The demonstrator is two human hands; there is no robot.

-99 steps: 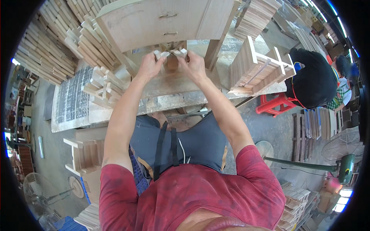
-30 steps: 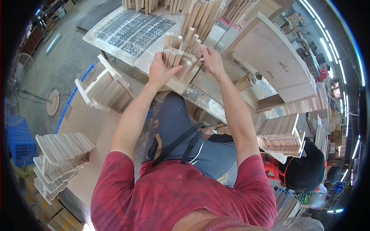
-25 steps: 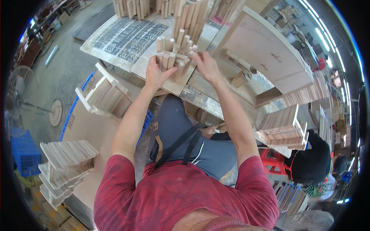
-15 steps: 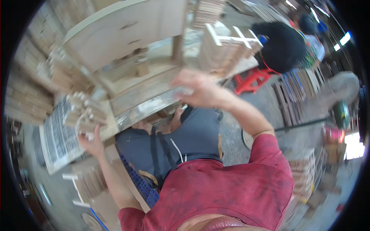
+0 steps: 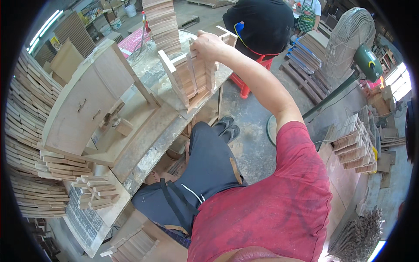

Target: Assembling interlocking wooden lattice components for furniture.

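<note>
Reaching up and away, my right hand point(image 5: 207, 46) is on the top of a stack of wooden pieces point(image 5: 198, 78) on the workbench. Its fingers are bent and closed at the end of a narrow wooden slat point(image 5: 190, 65) on the near side of that stack. Pale crosspieces point(image 5: 171, 61) show along the stack's top edge. The underside of the hand, where it meets the wood, is partly hidden. My left hand is out of the picture.
A wooden box-like jig point(image 5: 87, 100) stands on the bench's left part. Small sticks point(image 5: 96, 192) are piled nearer. A taller wood stack point(image 5: 161, 26) rises behind. A person in black point(image 5: 259, 26) sits on a red stool point(image 5: 245, 89). A pedestal fan point(image 5: 351, 37) stands right.
My right hand has moved up and away from above my lap to the wood stack. My left hand, earlier by the small sticks, has left the picture. The view has turned.
</note>
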